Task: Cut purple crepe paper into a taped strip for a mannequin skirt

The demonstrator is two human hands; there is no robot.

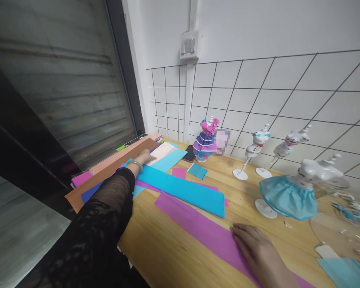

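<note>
My left hand, with a bangle at the wrist, reaches to the pile of coloured sheets at the back left. Its thumb sticks out over a pale pink sheet; the other fingers are partly hidden. My right hand lies flat, fingers stretched, on a long purple strip of crepe-like paper. Between the hands lies a folded bright blue strip. Light blue paper is beside my left hand, and brown sheets lie left of it.
A small mannequin in a ruffled dress stands near the wall by a dark phone. White mini mannequins stand to the right, one in a light blue skirt. A clear round tray and blue paper lie at right.
</note>
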